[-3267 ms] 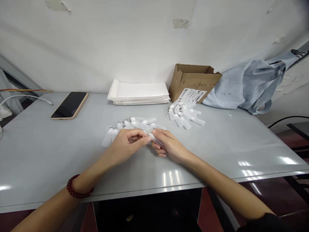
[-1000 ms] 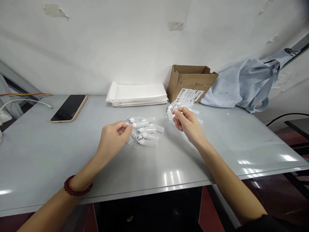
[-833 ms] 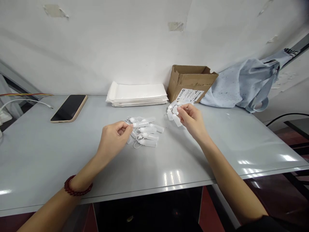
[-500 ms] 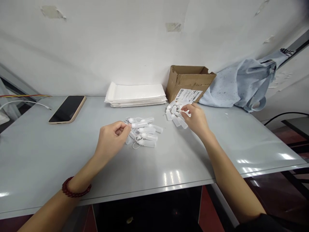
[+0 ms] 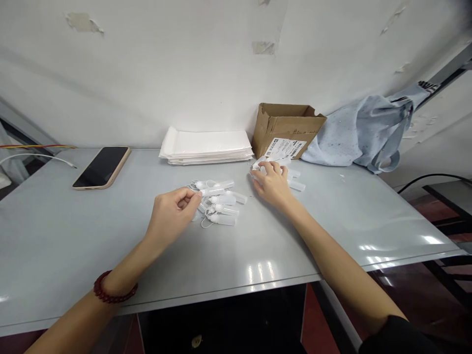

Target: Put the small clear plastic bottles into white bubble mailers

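Small translucent plastic dropper bottles with white caps and thin loops lie in two piles on the grey table. At the left pile [image 5: 223,200], my left hand [image 5: 172,209] is closed in a pinch at the cap end of one dropper bottle [image 5: 214,191], which lies over the others. My right hand [image 5: 273,184] reaches over the right pile [image 5: 297,185], fingers curved and apart, touching the bottles. It covers much of that pile, so what lies under the palm is hidden.
A stack of white padded envelopes [image 5: 206,146] lies against the wall. Beside it an open cardboard box [image 5: 291,129] with a label stands behind the right pile. A light blue cloth [image 5: 335,135] is at the right, a phone [image 5: 102,168] and a white cable [image 5: 55,157] at the left.
My right hand has moved left across the right pile, its fingers going from a pinch to spread. Bottles there now lie further right. My left hand keeps its pinch in place.
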A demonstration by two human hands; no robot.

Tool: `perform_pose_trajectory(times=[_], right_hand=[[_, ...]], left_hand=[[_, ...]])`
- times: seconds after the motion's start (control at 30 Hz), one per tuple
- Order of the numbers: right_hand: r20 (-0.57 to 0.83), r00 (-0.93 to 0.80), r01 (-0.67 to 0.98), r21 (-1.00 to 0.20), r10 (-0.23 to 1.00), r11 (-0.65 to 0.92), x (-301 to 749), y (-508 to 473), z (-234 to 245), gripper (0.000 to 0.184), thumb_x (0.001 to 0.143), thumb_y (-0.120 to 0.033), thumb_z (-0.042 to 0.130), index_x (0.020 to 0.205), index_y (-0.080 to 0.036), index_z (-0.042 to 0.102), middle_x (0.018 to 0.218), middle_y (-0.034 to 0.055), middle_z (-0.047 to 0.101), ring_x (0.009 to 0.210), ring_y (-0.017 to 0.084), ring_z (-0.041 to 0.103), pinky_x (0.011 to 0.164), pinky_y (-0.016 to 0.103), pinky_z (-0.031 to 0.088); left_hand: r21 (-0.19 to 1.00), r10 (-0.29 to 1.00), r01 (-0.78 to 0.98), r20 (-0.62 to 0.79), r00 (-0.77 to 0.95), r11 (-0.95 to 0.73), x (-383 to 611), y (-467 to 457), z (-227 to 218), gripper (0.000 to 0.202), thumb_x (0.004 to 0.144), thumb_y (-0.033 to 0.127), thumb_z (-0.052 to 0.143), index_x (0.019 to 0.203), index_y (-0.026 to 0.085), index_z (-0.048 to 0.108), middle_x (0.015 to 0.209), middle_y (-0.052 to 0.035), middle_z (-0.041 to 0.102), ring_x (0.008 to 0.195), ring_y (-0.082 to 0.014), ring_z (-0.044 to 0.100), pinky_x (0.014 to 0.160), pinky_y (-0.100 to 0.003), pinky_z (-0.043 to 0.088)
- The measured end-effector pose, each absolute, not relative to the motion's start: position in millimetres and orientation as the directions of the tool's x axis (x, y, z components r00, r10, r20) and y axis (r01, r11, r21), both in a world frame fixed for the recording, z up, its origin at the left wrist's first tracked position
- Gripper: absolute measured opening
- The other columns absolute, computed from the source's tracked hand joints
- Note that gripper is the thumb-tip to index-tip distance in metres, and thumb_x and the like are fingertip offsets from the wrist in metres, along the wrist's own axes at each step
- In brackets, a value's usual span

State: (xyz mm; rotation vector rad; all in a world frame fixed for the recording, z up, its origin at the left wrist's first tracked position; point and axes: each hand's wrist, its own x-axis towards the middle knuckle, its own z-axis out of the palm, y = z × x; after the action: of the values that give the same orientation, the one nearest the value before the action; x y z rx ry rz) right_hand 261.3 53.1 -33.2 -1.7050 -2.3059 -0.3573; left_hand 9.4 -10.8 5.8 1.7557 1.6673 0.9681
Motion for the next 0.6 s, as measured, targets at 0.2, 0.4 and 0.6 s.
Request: perform_pose_trajectory(times=[0.2,0.4,0.6], right_hand=[[0.321,-0.294,0.955,0.052,0.900,0.293,260,54,-34,0.033,0.091,-0.014,0.039,0.100,-0.018,0.070,0.123,0.0140,0.057,0.113,0.030,0.039,0.087,0.046,0.026],[0.380,-0.232,0.957,-0.077,0.895,0.281,264,57,-33,0.034,0.092,-0.014,0.039,0.094,-0.018,0.072,0.105,0.0113,0.066,0.100,0.026,0.048,0.082,0.041,0.029],[0.684,-0.040,0.821,-0.393,0.728,0.414,271,54,-24,0.022,0.091,-0.021,0.048,0.090,-0.019,0.071,0.090,0.0074,0.070,0.085,0.020,0.061,0.078,0.035,0.042]], left_hand=[[0.788,0.991,0.607,0.134,-0.009,-0.101,9,-11,5,0.031,0.080,0.037,0.053,0.057,0.017,0.050,0.049,0.0034,0.045,0.046,-0.0090,0.037,0.045,-0.021,0.030],[0.788,0.990,0.606,0.142,0.001,-0.113,9,-11,5,0.031,0.080,0.038,0.053,0.056,0.017,0.050,0.048,0.0040,0.043,0.045,-0.0088,0.036,0.044,-0.021,0.029],[0.798,0.990,0.592,0.144,-0.001,-0.116,10,-11,5,0.032,0.080,0.038,0.054,0.056,0.017,0.050,0.049,0.0040,0.045,0.045,-0.0088,0.037,0.044,-0.021,0.029]])
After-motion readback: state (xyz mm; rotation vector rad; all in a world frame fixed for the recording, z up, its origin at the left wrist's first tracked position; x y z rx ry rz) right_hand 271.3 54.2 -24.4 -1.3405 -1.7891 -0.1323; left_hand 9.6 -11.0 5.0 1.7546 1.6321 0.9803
